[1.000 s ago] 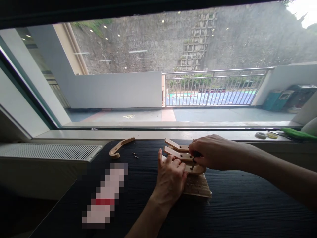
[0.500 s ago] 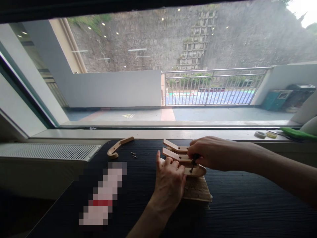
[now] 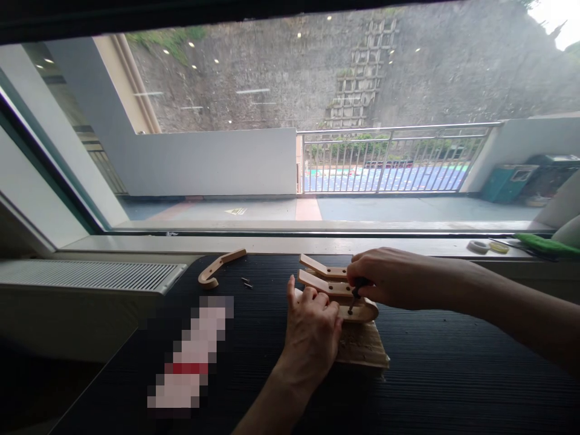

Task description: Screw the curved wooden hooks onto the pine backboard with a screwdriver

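Note:
My right hand (image 3: 385, 278) is closed round the dark handle of a screwdriver (image 3: 352, 304). Its thin shaft slants down to a screw hole in the nearest wooden hook (image 3: 362, 311), whose rounded end points right. Curled fingers of my left hand (image 3: 312, 323) hold that same hook down, with one finger stretched upward. Beneath lies a rough wooden board (image 3: 362, 350). Two more bent wooden hooks, a middle one (image 3: 317, 281) and a far one (image 3: 319, 266), lie side by side on it, partly hidden by my right hand.
A loose wooden hook (image 3: 217, 268) and a few small screws (image 3: 247, 283) lie on the black ribbed table (image 3: 254, 350) at left. A pixelated pale strip (image 3: 193, 353) is near them. Tape rolls (image 3: 478, 246) and a green item (image 3: 544, 244) rest on the windowsill (image 3: 272, 244).
My right hand has turned slightly on the screwdriver, and the tip stays at the same hole. The left hand keeps its hold. The whole view has shifted a little.

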A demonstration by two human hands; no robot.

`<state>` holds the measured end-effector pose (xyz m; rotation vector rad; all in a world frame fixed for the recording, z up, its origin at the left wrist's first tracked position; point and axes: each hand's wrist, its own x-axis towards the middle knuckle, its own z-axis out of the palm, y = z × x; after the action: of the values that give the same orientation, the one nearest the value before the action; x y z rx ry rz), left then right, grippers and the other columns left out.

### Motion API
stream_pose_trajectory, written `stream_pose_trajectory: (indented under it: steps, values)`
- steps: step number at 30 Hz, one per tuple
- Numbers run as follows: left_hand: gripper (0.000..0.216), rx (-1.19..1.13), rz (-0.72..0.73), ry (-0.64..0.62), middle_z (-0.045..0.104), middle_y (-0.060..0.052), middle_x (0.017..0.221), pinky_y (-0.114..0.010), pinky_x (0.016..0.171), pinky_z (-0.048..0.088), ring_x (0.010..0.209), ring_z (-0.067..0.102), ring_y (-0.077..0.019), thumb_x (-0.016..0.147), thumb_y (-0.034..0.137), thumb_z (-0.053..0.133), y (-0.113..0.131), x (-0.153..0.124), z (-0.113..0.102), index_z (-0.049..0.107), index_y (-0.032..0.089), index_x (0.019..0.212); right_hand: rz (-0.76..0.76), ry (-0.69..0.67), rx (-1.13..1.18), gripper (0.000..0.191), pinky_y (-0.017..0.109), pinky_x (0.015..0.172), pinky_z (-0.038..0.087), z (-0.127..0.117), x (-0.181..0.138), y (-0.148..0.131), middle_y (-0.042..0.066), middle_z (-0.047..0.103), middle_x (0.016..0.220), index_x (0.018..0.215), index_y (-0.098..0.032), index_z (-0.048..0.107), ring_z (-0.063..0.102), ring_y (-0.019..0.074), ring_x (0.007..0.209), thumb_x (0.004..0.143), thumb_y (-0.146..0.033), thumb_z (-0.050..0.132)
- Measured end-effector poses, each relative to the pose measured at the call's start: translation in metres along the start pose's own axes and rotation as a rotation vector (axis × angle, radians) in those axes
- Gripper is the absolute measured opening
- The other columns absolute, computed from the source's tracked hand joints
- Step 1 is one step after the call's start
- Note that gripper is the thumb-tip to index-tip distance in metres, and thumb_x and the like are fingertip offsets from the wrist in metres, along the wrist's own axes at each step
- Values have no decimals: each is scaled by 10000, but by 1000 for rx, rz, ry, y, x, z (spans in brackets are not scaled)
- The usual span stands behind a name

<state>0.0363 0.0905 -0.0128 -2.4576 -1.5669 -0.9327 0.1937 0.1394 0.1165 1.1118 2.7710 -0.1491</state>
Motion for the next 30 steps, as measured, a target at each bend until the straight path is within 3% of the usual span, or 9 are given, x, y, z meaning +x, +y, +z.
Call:
stream_pose_trajectory:
  steps: [5,14,19,27,30]
  values:
    - [108,3,-8,-23,629,-23,897,-599,1086,35,968,498,-231,821,261,535,0,1,-1,636,227,838,39,-30,25,161,252,591,332,1,2,-4,47,622,730,746,-167,642,539,148,653,767,-202,486]
    - [130,26,-20,-46,622,-19,902,-580,1091,68,964,502,-219,838,270,515,1,1,-3,633,216,852,-31,-106,75,194,237,605,327,-3,5,-4,21,639,799,775,-191,657,530,131,678,697,-118,494]
    - [126,40,-31,-59,618,-5,907,-554,1101,68,969,498,-209,832,293,528,1,2,-2,627,222,866,-63,-138,91,188,238,569,308,1,10,2,0,621,707,762,-226,684,508,126,625,711,-170,512]
    - [108,42,-28,-48,615,3,913,-538,1107,61,992,495,-202,831,287,535,1,1,-1,619,218,837,108,-101,-144,220,266,555,300,-4,17,-6,58,643,720,770,-175,674,549,169,644,777,-287,485]
    - [103,40,-33,-46,615,4,913,-546,1103,68,982,498,-202,826,291,545,1,0,-1,619,221,842,145,-123,-201,203,269,532,283,-9,13,-12,50,641,721,835,-187,666,554,181,629,737,-293,523]
